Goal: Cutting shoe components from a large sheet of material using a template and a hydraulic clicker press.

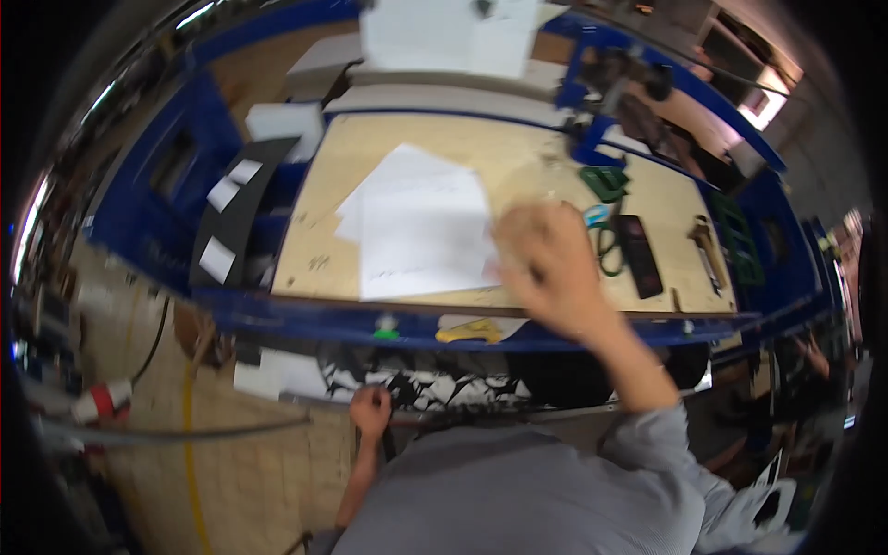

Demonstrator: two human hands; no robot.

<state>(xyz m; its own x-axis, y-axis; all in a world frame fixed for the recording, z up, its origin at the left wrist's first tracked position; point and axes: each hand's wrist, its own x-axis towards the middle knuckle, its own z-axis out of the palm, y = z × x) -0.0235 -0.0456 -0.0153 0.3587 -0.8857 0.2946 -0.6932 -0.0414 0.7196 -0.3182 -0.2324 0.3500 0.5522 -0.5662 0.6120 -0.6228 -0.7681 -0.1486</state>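
My right hand (552,268) is over the worktable (319,217), just right of a stack of white paper sheets (421,231). Its fingers are smeared by motion, and whether they hold anything does not show. Low in front of the table, my left hand (371,413) is closed at the edge of a shelf with black and white scraps (444,390). Something small and dark shows at its fingers, too unclear to name. To the right of my right hand lie green-handled scissors (608,250), a dark phone (641,256) and a blue roll (595,215).
A hammer-like tool (705,250) lies at the table's right side, near a green slotted tray (735,236). A yellow utility knife (469,330) rests on the blue front rail. At left, a dark board (242,208) carries white cards. Behind stands a blue clamp-like fixture (592,139).
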